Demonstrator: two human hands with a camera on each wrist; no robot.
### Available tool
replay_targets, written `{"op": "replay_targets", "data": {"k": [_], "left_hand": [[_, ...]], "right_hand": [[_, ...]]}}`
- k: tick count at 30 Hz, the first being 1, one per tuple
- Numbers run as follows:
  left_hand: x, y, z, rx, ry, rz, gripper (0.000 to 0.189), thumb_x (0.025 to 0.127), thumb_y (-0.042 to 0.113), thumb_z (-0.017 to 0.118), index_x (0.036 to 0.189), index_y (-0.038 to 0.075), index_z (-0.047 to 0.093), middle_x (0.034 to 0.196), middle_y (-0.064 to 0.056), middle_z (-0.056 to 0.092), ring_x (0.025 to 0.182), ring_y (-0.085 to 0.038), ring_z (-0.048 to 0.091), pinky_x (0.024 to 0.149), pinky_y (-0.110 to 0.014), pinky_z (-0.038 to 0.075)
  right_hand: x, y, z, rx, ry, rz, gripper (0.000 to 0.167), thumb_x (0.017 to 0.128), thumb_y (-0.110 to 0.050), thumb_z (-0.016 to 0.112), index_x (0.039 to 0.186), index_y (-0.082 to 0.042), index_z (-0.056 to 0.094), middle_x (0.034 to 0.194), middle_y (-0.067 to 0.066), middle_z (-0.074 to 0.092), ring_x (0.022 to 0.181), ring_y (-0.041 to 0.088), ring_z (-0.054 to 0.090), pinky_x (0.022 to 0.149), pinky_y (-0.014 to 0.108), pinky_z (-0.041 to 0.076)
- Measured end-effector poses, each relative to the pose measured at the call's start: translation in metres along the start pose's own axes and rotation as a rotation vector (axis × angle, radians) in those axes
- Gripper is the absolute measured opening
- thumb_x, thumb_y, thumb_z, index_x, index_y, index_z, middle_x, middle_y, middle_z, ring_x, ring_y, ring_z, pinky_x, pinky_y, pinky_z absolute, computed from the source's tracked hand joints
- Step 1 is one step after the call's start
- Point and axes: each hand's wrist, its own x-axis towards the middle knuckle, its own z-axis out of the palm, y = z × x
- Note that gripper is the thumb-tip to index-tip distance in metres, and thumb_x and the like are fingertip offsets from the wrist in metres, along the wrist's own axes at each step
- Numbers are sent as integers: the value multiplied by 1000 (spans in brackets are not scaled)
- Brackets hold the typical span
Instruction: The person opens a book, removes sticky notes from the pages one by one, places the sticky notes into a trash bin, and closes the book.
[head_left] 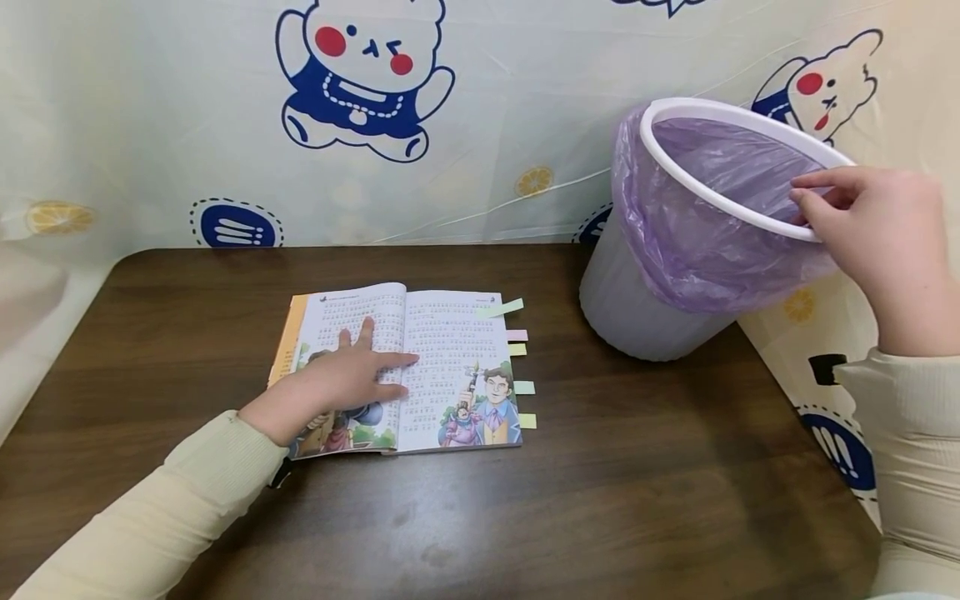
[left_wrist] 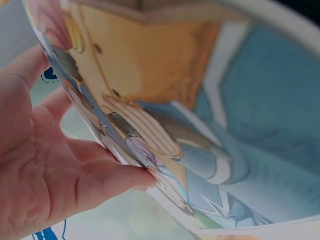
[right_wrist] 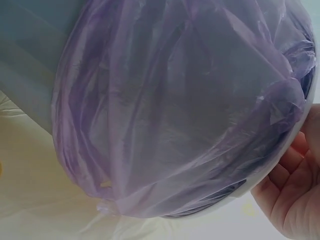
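An open book (head_left: pixel 450 350) with printed text and cartoon pictures lies on the brown desk. Spread across its left page is my left hand (head_left: pixel 341 379), thumb and fingers apart, with fingertips near the centre fold. In the left wrist view, my left hand (left_wrist: pixel 75 150) rests against an illustrated page. My right hand (head_left: pixel 885 217) is over the near right rim of a trash can (head_left: pixel 652 292); its thumb and index fingertips are close together above the opening. The right wrist view shows my curled right fingers (right_wrist: pixel 287 182) partly behind the rim; whether they hold anything I cannot tell.
Pink, yellow and green sticky tabs (head_left: pixel 517 336) stick out from the book's right edge. A purple bag (head_left: pixel 697 258) lines the trash can and folds over its outside. Behind the desk (head_left: pixel 450 525) hangs a pale curtain (head_left: pixel 525 92) with cartoon bears.
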Motion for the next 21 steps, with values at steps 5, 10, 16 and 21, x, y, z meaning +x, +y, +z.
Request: {"op": "replay_targets", "data": {"k": [5,10,16,21], "left_hand": [[-1,0,0,0,2,2,58,100,46,64,153,24,52,159,-44,0,135,-75,7,89,-82,37],[-1,-1,1,-3,3,4,57,101,45,64,153,23,52,158,-45,-1,135,-75,7,89,-83,36],[-1,-1,2,-5,8,11,57,101,45,63,152,23,53,158,-45,0,135,-75,7,88,-83,36],[-1,-1,1,-6,9,9,57,100,45,64,152,23,53,158,-45,0,135,-75,7,89,-83,36]], "right_hand": [[-1,-3,-4,19,-18,39,38,101,-25,61,121,6,72,58,-36,43,55,-5,39,47,16,32],[0,-10,-10,15,-12,49,41,102,-27,60,125,5,69,60,-35,41,57,-5,39,45,17,32],[-5,-23,-13,102,62,-5,39,102,-26,61,126,4,70,59,-44,40,55,-14,39,47,13,29],[-14,-36,-14,221,135,-68,35,100,-20,66,123,5,71,63,-43,47,58,-15,44,55,6,32]]}}
